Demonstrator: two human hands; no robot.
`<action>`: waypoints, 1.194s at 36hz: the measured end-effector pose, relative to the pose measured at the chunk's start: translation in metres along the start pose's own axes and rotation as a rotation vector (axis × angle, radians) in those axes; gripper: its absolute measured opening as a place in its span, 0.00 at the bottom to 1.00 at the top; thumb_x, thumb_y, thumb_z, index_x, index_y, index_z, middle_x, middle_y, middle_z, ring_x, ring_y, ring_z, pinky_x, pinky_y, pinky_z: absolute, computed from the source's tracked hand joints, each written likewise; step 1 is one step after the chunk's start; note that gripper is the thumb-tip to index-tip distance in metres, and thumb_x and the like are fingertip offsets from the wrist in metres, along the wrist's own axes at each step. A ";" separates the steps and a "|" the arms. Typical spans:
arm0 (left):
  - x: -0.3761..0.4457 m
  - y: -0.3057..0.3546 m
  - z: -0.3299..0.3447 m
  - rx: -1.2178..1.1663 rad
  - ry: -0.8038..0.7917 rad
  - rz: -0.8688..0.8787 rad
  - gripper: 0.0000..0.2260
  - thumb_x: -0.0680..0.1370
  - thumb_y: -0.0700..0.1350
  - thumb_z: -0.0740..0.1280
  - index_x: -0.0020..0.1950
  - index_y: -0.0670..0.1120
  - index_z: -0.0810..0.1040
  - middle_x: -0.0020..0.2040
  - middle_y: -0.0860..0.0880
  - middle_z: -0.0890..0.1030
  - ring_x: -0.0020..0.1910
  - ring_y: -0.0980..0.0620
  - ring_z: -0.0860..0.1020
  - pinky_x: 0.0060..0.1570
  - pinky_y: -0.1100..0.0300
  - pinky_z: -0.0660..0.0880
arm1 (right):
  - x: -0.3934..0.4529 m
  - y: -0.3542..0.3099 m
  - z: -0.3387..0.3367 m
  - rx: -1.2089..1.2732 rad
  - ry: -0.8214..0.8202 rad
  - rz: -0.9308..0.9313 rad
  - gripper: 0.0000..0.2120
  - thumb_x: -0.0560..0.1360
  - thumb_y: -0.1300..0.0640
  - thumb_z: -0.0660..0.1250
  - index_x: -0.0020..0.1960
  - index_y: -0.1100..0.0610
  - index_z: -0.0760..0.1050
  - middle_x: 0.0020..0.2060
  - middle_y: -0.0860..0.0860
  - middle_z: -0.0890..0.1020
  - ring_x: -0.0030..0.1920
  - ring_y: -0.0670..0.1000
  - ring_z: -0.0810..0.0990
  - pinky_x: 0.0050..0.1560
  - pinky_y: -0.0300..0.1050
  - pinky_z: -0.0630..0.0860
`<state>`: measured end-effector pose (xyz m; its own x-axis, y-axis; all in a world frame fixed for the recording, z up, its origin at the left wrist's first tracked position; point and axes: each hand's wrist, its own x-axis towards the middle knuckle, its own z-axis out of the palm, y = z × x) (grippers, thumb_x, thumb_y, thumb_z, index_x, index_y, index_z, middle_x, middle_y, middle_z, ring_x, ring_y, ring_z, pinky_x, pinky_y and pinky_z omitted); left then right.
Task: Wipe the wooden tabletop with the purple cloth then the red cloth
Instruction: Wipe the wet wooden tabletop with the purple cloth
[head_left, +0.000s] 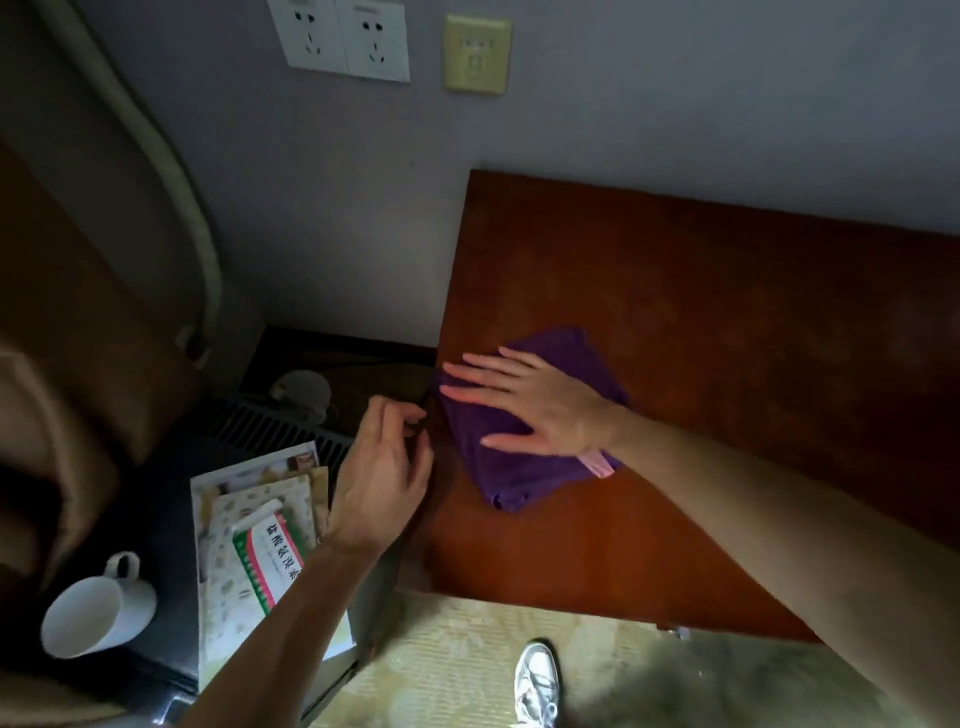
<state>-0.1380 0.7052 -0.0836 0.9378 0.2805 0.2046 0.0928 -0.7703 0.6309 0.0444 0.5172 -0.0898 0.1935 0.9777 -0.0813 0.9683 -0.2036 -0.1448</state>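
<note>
Right hand (540, 402) flat, fingers straight, pressing purple cloth (519, 457); left hand (382, 478) fingers curled, empty.

Soft purple cloth (519, 441), matt wooden tabletop (701, 338)

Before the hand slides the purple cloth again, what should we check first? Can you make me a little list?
1. Right hand flat on the purple cloth: ok.
2. Cloth lying on the wooden tabletop, not hanging off: ok, though it sits near the left edge.
3. Tabletop free of things in the way: ok in the part shown.
4. Left hand out of the cloth's path: ok, beside the table edge, fingers loosely curled.
5. Red cloth ready for later: cannot tell, none in view.
6. White mug safely away: ok, on the dark side unit.
</note>
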 end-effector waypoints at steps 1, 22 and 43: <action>0.006 0.003 0.006 0.002 0.018 0.007 0.09 0.79 0.45 0.62 0.57 0.43 0.73 0.54 0.47 0.72 0.52 0.46 0.77 0.51 0.54 0.74 | 0.010 0.019 -0.004 0.000 0.007 -0.003 0.33 0.83 0.36 0.55 0.84 0.46 0.50 0.84 0.46 0.51 0.83 0.48 0.47 0.82 0.57 0.48; 0.021 0.024 0.063 0.203 -0.221 0.202 0.20 0.84 0.49 0.55 0.76 0.51 0.68 0.74 0.52 0.68 0.76 0.51 0.65 0.69 0.51 0.68 | 0.112 0.217 -0.049 0.069 0.155 0.440 0.31 0.83 0.33 0.48 0.83 0.42 0.50 0.83 0.46 0.54 0.83 0.50 0.52 0.81 0.56 0.49; 0.000 0.044 0.052 0.245 -0.064 0.271 0.13 0.82 0.48 0.57 0.62 0.44 0.74 0.59 0.45 0.76 0.56 0.43 0.76 0.53 0.48 0.71 | -0.121 -0.042 0.026 0.101 0.269 0.716 0.39 0.78 0.29 0.48 0.84 0.48 0.53 0.83 0.48 0.54 0.83 0.53 0.49 0.82 0.57 0.46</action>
<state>-0.1161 0.6415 -0.0951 0.9575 0.0177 0.2878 -0.0913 -0.9282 0.3608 -0.0237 0.4056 -0.0997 0.8117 0.5818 0.0513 0.5758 -0.7824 -0.2375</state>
